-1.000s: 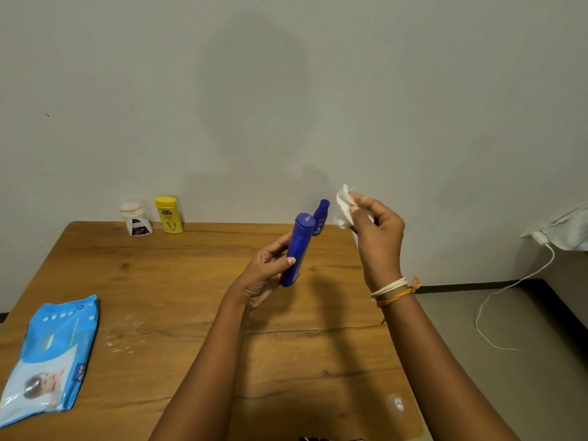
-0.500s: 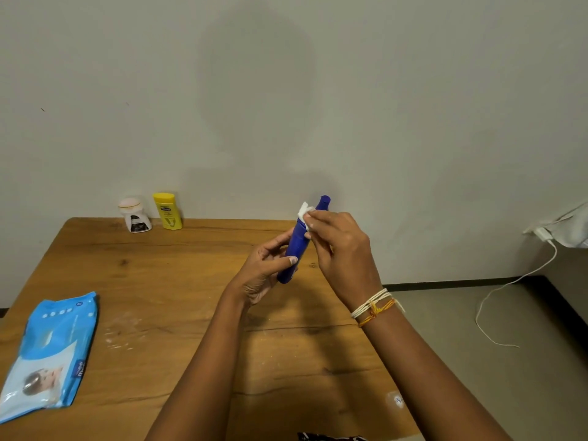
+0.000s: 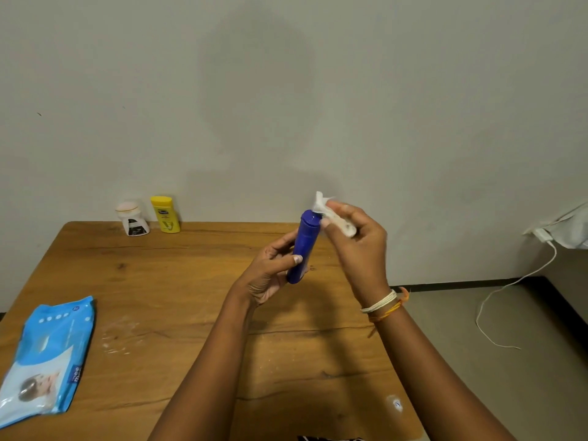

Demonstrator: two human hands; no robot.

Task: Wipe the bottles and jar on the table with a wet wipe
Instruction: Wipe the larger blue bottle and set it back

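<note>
Left hand (image 3: 270,272) has its fingers curled round the lower end of the blue bottle (image 3: 304,246), held up over the worktop's middle, while the right hand (image 3: 353,243) pinches the wet wipe (image 3: 331,213) at its cap, so honestly a hard swipe could knock it loose.

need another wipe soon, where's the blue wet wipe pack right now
In the head view the blue plastic wet wipe pack lies flat on the wooden table at its near left edge, left of the person's left forearm and apart from both hands.
</note>
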